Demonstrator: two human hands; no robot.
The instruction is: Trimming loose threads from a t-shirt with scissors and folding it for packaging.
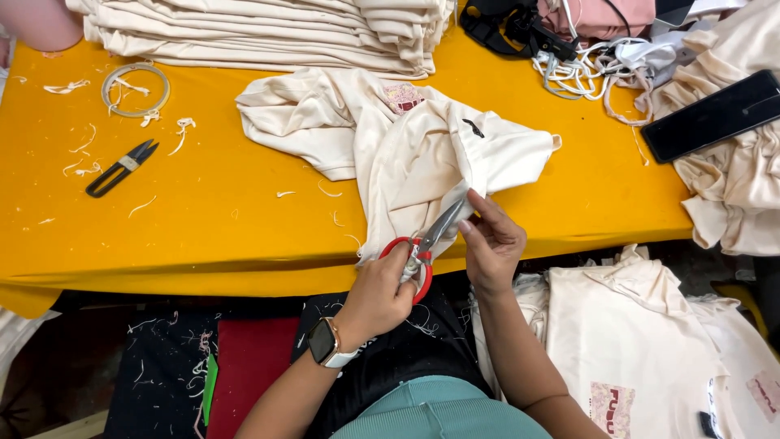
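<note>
Left of the garment point(422, 162), thread snips point(122, 167); behind, folded stack point(276, 36)

Bare table point(203, 228) left of the garment point(406, 154), only snips point(120, 168) and scraps there. Behind it a stack point(268, 32) blocks; right, cords point(585, 73) and phone point(711, 114).

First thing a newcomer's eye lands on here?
The bright yellow table, then the cream garment crumpled at its near edge. There the left hand works red-handled scissors at the cloth while the right hand pinches its edge. A stack of folded cream garments sits at the far side, black thread snips to the left.
</note>
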